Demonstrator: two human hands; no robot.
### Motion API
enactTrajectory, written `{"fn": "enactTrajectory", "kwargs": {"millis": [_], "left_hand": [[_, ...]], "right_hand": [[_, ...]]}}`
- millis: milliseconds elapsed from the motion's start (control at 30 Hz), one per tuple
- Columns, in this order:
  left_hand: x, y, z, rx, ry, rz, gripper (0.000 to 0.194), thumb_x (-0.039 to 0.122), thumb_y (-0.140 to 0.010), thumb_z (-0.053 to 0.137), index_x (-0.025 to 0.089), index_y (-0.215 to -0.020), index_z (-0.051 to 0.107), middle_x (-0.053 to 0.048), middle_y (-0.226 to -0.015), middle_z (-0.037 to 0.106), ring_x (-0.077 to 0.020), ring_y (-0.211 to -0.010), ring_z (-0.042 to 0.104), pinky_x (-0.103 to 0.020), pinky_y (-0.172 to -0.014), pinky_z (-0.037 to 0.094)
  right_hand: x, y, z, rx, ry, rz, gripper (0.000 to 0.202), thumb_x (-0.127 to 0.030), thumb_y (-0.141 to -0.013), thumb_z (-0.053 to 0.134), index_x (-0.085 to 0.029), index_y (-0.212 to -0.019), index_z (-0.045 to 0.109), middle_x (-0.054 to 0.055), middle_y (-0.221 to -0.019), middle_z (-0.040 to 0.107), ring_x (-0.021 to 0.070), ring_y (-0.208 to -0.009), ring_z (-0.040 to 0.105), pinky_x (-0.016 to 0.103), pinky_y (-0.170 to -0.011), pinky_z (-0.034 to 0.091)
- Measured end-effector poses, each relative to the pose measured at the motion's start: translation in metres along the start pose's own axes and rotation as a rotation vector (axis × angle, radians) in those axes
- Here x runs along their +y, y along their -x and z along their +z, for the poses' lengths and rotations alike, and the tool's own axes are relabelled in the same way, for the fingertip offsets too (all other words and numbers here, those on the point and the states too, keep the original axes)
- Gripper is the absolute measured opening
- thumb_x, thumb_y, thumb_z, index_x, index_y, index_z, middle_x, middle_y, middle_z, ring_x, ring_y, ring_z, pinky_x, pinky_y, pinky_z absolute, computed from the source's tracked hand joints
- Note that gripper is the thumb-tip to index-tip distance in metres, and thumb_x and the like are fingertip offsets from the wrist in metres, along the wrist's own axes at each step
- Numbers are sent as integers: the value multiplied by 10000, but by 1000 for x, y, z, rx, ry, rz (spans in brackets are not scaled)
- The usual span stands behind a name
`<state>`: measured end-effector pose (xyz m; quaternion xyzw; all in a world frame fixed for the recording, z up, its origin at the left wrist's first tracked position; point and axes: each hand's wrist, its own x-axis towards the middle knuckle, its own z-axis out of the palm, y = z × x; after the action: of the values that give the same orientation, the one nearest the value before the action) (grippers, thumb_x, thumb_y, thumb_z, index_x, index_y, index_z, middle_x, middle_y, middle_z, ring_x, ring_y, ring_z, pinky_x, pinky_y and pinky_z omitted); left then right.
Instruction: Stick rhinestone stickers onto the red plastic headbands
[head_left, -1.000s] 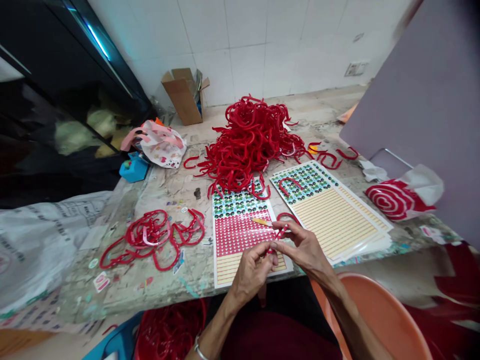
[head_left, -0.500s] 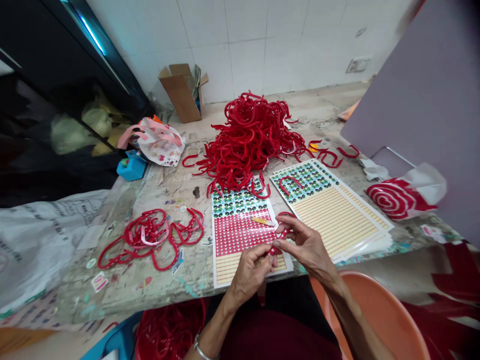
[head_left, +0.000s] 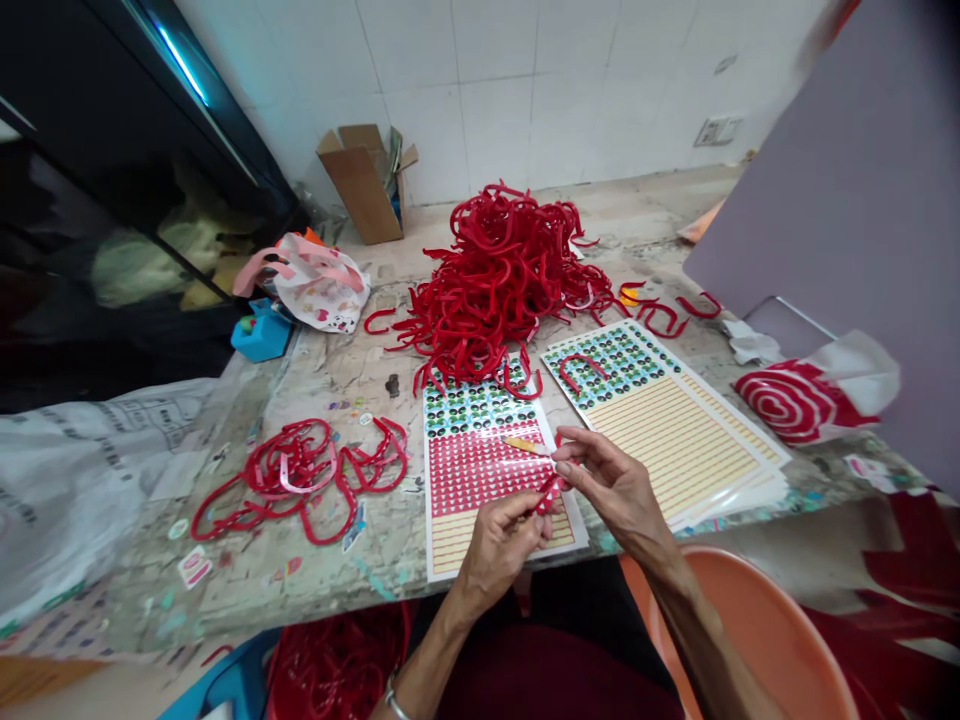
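Both my hands are over the near part of a sticker sheet [head_left: 480,470] printed with red rows of white hearts. In my left hand [head_left: 501,535], the thumb and forefinger pinch a narrow red band [head_left: 552,490] with white marks on it. My right hand [head_left: 611,480] has its thumb and fingers closed at the band's upper end. Part of the band is hidden by the fingers. Just beyond them, a small yellow-handled tool [head_left: 523,444] with a pale tip lies on the sheet. A big heap of red U-shaped bands [head_left: 502,280] covers the sheet's far edge.
More sticker sheets [head_left: 675,430] lie at right, with one band on top. Linked red bands [head_left: 300,470] lie at left. A cardboard box [head_left: 364,195], a cloth bag [head_left: 322,285] and a blue tape dispenser [head_left: 261,330] stand behind. Below are an orange basin [head_left: 750,620] and a red tub [head_left: 337,660].
My right hand has shifted slightly up and right, away from the left hand, so more of the red band shows between them. The left hand stays nearly in place.
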<state>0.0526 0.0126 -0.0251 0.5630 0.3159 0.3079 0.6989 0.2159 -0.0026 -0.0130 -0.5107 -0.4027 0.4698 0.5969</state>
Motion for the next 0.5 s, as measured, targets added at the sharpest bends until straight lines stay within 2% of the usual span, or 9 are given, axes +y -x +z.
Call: {"fn": "enactTrajectory", "kwargs": {"millis": [200, 300, 400, 500], "left_hand": [[4, 1, -1, 15, -15, 49, 228, 262, -832, 503, 117, -904, 664, -28, -677, 551, -117, -613, 489, -234, -592, 410], [12, 1, -7, 53, -102, 108, 213, 219, -833, 477, 124, -876, 663, -32, -685, 567, -126, -626, 506, -239, -606, 414], [24, 3, -26, 188, -323, 223, 182, 159, -816, 478, 130, -808, 657, -48, -721, 583, -152, -697, 531, -256, -669, 421], [36, 12, -56, 374, -545, 317, 200, 107, -815, 442, 139, -842, 638, -74, -815, 587, -179, -797, 539, -282, -746, 430]], "right_hand": [[-8, -6, 6, 117, 36, 43, 402, -362, -724, 680, -217, -1089, 590, 30, -826, 597, 151, -694, 581, 268, -538, 553], [-3, -15, 9, 99, 110, 57, 398, -373, -737, 667, -220, -1097, 594, 54, -889, 639, 189, -800, 613, 283, -618, 568], [6, -31, 17, -6, 179, 65, 367, -412, -736, 651, -215, -1045, 626, 80, -1039, 650, 244, -953, 610, 343, -770, 557], [15, -48, 36, -152, 331, 51, 366, -447, -735, 632, -207, -1011, 649, 85, -1062, 656, 261, -1008, 596, 367, -875, 505]]}}
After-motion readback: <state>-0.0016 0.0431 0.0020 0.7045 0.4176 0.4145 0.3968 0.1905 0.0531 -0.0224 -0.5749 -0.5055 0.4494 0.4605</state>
